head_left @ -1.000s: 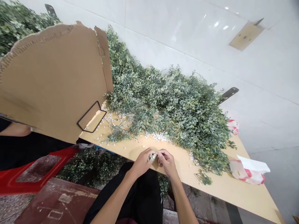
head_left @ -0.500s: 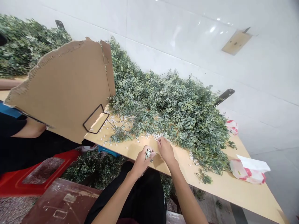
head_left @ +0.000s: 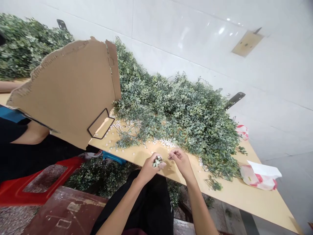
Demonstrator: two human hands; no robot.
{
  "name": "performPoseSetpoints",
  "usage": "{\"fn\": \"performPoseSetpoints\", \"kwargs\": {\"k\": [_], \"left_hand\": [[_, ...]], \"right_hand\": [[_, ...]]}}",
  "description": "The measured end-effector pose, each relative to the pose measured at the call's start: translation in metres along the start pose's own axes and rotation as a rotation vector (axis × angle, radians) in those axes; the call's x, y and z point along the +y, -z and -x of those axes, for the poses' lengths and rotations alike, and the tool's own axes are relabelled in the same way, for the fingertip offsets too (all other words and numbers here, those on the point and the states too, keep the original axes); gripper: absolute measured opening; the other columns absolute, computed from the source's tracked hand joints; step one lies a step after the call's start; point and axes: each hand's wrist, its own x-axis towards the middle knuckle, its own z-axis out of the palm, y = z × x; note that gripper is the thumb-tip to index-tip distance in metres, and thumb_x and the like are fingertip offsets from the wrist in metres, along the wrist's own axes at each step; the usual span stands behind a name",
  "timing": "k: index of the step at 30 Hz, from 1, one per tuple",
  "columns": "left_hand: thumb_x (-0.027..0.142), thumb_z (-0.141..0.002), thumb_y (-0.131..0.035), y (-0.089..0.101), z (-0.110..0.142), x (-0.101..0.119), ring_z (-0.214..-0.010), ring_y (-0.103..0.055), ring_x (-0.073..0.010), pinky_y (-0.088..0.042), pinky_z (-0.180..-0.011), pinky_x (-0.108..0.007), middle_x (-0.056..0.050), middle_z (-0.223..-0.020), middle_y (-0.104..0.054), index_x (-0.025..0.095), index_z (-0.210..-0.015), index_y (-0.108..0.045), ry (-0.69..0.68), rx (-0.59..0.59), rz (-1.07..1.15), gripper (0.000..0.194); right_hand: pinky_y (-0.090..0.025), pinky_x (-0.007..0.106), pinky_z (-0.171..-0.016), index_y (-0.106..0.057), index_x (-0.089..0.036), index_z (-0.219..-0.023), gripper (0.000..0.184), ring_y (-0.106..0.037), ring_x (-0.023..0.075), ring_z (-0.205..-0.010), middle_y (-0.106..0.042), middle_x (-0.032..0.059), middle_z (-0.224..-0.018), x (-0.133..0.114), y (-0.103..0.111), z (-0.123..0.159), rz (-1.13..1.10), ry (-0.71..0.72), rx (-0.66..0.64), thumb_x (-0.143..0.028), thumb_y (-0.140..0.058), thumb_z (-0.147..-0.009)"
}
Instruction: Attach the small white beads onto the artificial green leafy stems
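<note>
My left hand is closed around a small leafy sprig with pale tips, just over the table's front edge. To its right, a short gap away, my right hand has its thumb and fingertips pinched together; anything between them is too small to make out. Small white beads or buttons lie scattered on the table just beyond both hands. Behind them a big heap of green artificial foliage with thin stems spreads across the table.
A torn cardboard panel stands at the left, by a black metal bookend. Past it sits another person, whose arm shows. A red-and-white plastic bag lies at the right. A red stool and more foliage are below.
My right hand has drawn back from the white pieces, slightly toward me and to the right, fingers pinched. My left hand has shifted a little to the right, still gripping the sprig.
</note>
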Motion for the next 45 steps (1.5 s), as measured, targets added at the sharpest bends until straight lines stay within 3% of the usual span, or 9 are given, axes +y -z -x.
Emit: {"fn": "performPoseSetpoints", "kwargs": {"k": [5, 9, 13, 20, 23, 28, 35, 45], "left_hand": [[0.04, -0.083, -0.061, 0.001, 0.001, 0.003, -0.069, -0.053, -0.0139, -0.041, -0.065, -0.022, 0.0, -0.076, -0.06, 0.016, -0.09, -0.062, -0.021, -0.031, -0.002, 0.025], [0.04, -0.085, -0.059, 0.002, 0.001, 0.006, -0.071, -0.057, -0.0155, -0.044, -0.068, -0.024, -0.002, -0.076, -0.064, 0.015, -0.09, -0.064, -0.02, -0.071, 0.056, 0.026], [0.044, -0.092, -0.05, 0.004, -0.002, 0.012, -0.069, -0.059, -0.0154, -0.047, -0.071, -0.026, -0.002, -0.072, -0.063, 0.015, -0.088, -0.063, -0.001, -0.129, 0.125, 0.033], [0.054, -0.093, -0.044, 0.002, -0.008, 0.014, -0.049, -0.047, -0.0092, -0.043, -0.051, -0.022, 0.004, -0.066, -0.047, 0.017, -0.084, -0.055, 0.08, -0.193, 0.156, 0.04], [0.053, -0.092, -0.046, 0.003, -0.01, 0.013, -0.058, -0.048, -0.0108, -0.043, -0.054, -0.021, 0.003, -0.071, -0.049, 0.017, -0.088, -0.056, 0.113, -0.195, 0.138, 0.038], [0.046, -0.09, -0.052, 0.008, -0.012, 0.012, -0.085, -0.056, -0.0179, -0.046, -0.079, -0.027, -0.003, -0.087, -0.06, 0.016, -0.097, -0.057, 0.126, -0.202, 0.125, 0.031], [0.049, -0.092, -0.047, 0.005, -0.014, 0.01, -0.071, -0.049, -0.0135, -0.042, -0.07, -0.025, 0.001, -0.074, -0.051, 0.017, -0.083, -0.051, 0.042, -0.202, 0.09, 0.034], [0.048, -0.091, -0.051, -0.003, -0.018, 0.006, -0.069, -0.048, -0.0133, -0.04, -0.067, -0.024, 0.001, -0.073, -0.051, 0.016, -0.083, -0.053, 0.035, -0.124, 0.031, 0.033]], "right_hand": [[-0.051, 0.031, -0.07, -0.068, -0.02, -0.101, 0.028, -0.061, 0.0161, -0.069, -0.066, 0.0016, -0.077, 0.013, -0.014, 0.02, -0.448, -0.113, 0.068, -0.036, -0.073, -0.078], [-0.052, 0.032, -0.07, -0.072, -0.018, -0.09, 0.024, -0.061, 0.0169, -0.068, -0.068, 0.0037, -0.077, 0.022, -0.025, 0.026, -0.579, -0.151, 0.101, -0.034, -0.078, -0.073], [-0.051, 0.03, -0.07, -0.071, -0.019, -0.086, 0.02, -0.061, 0.0157, -0.068, -0.068, 0.003, -0.078, 0.029, -0.029, 0.027, -0.624, -0.141, 0.129, -0.033, -0.079, -0.073], [-0.048, 0.027, -0.069, -0.072, -0.02, -0.09, 0.021, -0.06, 0.0131, -0.067, -0.067, 0.0006, -0.074, 0.031, -0.028, 0.028, -0.642, -0.126, 0.113, -0.031, -0.079, -0.073], [-0.048, 0.026, -0.066, -0.071, -0.019, -0.084, 0.018, -0.06, 0.0131, -0.065, -0.067, 0.0009, -0.072, 0.028, -0.028, 0.027, -0.625, -0.133, 0.105, -0.031, -0.079, -0.074], [-0.049, 0.026, -0.065, -0.07, -0.019, -0.084, 0.016, -0.062, 0.0135, -0.064, -0.068, 0.001, -0.072, 0.03, -0.028, 0.025, -0.634, -0.138, 0.096, -0.03, -0.078, -0.076], [-0.05, 0.032, -0.062, -0.073, -0.018, -0.081, 0.019, -0.061, 0.0165, -0.058, -0.069, 0.0028, -0.067, 0.033, -0.027, 0.026, -0.598, -0.163, 0.035, -0.035, -0.077, -0.074], [-0.044, 0.027, -0.057, -0.073, -0.018, -0.078, 0.016, -0.055, 0.0127, -0.053, -0.064, 0.0, -0.061, 0.035, -0.026, 0.025, -0.609, -0.168, 0.04, -0.034, -0.075, -0.076]]}}
